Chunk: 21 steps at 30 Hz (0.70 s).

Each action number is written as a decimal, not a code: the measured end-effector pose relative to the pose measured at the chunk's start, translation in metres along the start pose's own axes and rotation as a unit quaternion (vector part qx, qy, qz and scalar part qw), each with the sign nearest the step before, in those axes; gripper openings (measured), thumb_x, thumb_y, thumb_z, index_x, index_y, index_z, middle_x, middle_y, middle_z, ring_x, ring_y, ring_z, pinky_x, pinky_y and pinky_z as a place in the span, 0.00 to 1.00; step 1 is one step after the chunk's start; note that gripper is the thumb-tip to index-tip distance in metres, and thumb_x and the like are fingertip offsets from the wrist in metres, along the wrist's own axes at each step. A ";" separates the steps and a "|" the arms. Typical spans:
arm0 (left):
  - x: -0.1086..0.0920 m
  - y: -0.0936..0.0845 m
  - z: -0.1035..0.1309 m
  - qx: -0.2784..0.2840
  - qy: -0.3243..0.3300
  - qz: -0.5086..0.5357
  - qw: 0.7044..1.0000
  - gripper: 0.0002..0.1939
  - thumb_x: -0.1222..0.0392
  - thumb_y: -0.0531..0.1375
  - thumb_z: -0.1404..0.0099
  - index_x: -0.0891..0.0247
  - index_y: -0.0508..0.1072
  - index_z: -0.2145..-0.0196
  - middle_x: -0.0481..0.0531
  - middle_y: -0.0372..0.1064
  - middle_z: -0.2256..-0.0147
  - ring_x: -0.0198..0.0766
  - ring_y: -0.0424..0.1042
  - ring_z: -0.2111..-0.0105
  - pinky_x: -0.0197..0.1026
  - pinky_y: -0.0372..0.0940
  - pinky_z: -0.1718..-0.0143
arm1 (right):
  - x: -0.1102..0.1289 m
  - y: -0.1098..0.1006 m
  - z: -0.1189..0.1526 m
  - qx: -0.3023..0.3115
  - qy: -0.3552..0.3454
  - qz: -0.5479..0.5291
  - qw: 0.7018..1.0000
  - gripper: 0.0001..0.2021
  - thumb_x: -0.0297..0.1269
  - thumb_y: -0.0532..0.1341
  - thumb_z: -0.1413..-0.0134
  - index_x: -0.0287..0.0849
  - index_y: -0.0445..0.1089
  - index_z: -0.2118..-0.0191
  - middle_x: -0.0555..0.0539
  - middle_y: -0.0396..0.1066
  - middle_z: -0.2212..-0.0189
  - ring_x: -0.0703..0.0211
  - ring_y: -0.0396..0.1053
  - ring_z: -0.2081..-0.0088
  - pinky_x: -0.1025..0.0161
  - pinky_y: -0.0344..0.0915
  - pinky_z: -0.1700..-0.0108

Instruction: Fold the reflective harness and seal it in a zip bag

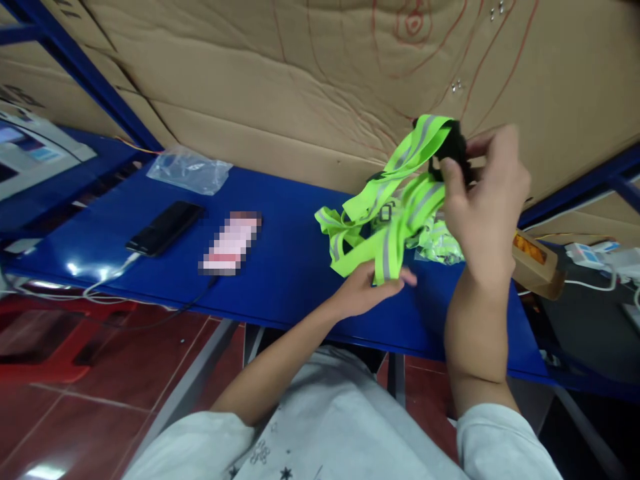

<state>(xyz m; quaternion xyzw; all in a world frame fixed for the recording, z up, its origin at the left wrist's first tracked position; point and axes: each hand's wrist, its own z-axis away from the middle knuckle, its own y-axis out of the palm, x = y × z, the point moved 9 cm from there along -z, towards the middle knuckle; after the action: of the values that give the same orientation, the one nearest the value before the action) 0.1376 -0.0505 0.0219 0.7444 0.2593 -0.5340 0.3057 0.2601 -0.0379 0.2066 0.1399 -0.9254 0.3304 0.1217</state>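
My right hand (487,193) is raised above the table, its thumb and fingers closed on the black part of a reflective strap harness (395,200). The harness is neon yellow-green webbing with a grey stripe, and its loops hang down to the left. Lower down, my left hand (365,290) is closed on the bottom of one strap, with fingertips showing past its edge. Behind the straps, partly hidden, a clear bag (440,243) with more yellow-green webbing lies on the table.
The blue table (290,267) carries a black phone (165,228) on a white cable, a blurred-out phone-like object (233,243) and a clear plastic bag (190,170). A cardboard wall (250,87) stands behind. To the right is an open brown box (537,263); a red stool (65,340) is at lower left.
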 end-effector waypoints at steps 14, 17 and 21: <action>0.037 -0.089 0.079 0.085 -0.220 0.134 0.963 0.36 0.25 0.65 0.41 0.61 0.76 0.53 0.57 0.81 0.72 0.39 0.68 0.90 0.39 0.64 0.86 | -0.078 -0.063 -0.026 -0.193 -0.123 -0.219 0.948 0.16 0.57 0.66 0.35 0.50 0.70 0.58 0.43 0.75 0.61 0.48 0.75 0.57 0.48 0.69 0.54; 0.023 -0.144 0.066 -0.204 -0.119 -0.050 0.970 0.24 0.36 0.67 0.35 0.61 0.75 0.57 0.55 0.80 0.65 0.39 0.78 0.74 0.38 0.73 0.73 | -0.067 -0.049 -0.023 -0.069 -0.068 -0.237 0.967 0.08 0.49 0.67 0.34 0.58 0.75 0.52 0.43 0.79 0.54 0.45 0.76 0.53 0.46 0.69 0.52; -0.055 -0.156 0.055 -0.337 0.093 -0.197 0.916 0.20 0.46 0.71 0.36 0.58 0.75 0.53 0.54 0.75 0.51 0.42 0.76 0.50 0.44 0.73 0.45 | -0.020 -0.025 -0.006 0.037 -0.116 -0.172 0.977 0.09 0.45 0.71 0.38 0.55 0.78 0.54 0.45 0.80 0.59 0.49 0.77 0.59 0.50 0.70 0.58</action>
<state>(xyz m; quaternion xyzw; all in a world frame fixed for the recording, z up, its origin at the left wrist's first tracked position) -0.0250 0.0120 0.0332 0.5771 0.5927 -0.3928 0.4017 0.2885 -0.0488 0.2194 0.3392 -0.8822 0.3203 0.0637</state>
